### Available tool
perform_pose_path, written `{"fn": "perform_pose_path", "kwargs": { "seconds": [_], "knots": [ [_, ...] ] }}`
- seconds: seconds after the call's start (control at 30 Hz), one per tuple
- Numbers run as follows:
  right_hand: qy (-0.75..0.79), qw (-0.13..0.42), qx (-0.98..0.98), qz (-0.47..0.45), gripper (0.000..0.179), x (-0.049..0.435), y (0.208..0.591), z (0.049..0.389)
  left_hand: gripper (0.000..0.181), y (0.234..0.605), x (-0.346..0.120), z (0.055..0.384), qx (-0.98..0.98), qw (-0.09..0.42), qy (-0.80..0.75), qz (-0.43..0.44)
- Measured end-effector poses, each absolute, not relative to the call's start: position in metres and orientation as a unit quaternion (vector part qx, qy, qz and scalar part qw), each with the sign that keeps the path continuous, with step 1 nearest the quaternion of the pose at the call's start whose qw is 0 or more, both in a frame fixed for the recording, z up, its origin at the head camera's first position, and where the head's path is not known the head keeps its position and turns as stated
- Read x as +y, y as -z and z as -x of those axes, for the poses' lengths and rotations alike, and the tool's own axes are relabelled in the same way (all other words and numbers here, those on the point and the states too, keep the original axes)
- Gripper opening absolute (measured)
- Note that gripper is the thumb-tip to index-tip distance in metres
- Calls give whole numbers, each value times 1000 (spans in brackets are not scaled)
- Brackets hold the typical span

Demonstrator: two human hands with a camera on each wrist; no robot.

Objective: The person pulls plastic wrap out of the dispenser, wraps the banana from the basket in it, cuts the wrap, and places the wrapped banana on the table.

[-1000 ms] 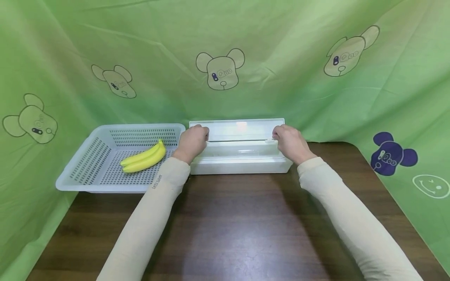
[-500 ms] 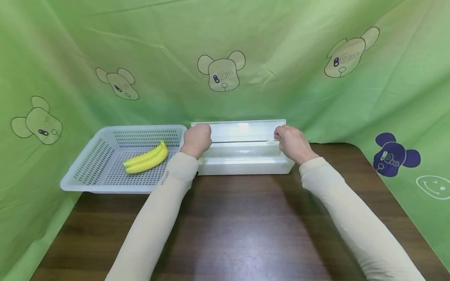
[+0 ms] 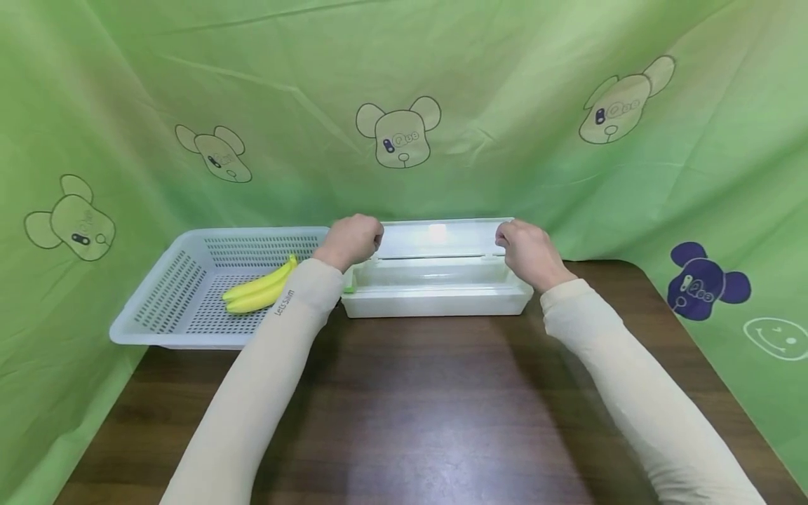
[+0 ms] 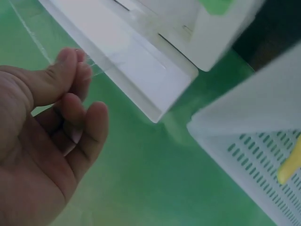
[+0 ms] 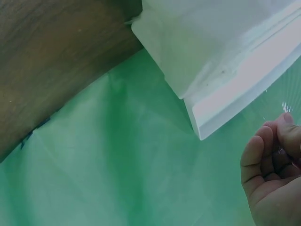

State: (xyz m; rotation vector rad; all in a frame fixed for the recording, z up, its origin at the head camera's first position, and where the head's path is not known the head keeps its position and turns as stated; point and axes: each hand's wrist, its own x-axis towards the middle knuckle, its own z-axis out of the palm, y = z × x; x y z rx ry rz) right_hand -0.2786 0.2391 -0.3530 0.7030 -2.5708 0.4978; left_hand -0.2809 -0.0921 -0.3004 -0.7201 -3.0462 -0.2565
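In the head view a long white box (image 3: 435, 304) stands at the back of the table, its lid (image 3: 435, 235) raised behind it. My left hand (image 3: 350, 240) is over the box's left end, and the left wrist view shows its thumb and forefinger pinching clear plastic film (image 4: 32, 37). Over the right end, my right hand (image 3: 529, 251) pinches film too; wrinkles fan out from its fingertips in the right wrist view. The film hardly shows from the head view. A small green piece (image 3: 350, 282) shows at the box's left end, partly behind the left wrist.
Left of the box stands a pale perforated basket (image 3: 120, 330) with two yellow bananas (image 3: 255, 294) in it; the left sleeve covers part of both. A green curtain (image 3: 480, 175) with bear prints hangs close behind. Brown wooden table (image 3: 429, 407) extends in front of the box.
My left hand has risen a little and turned, staying near the box's left end. My right hand has moved only slightly. The box's inside and its green piece show more plainly now.
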Motion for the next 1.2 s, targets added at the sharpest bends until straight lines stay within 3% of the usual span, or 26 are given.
{"fn": "perform_pose_path", "kwargs": {
  "seconds": [0.53, 0.83, 1.2],
  "knots": [
    [-171, 218, -926, -258, 5, 236, 335, 282, 29, 295, -101, 292, -972, 37, 64, 224],
    [-168, 210, -930, -252, 3, 234, 323, 281, 28, 288, -104, 296, -974, 31, 70, 214],
    [-163, 213, -930, -251, 4, 231, 313, 286, 21, 287, -105, 299, -973, 82, 63, 207]
  ]
}}
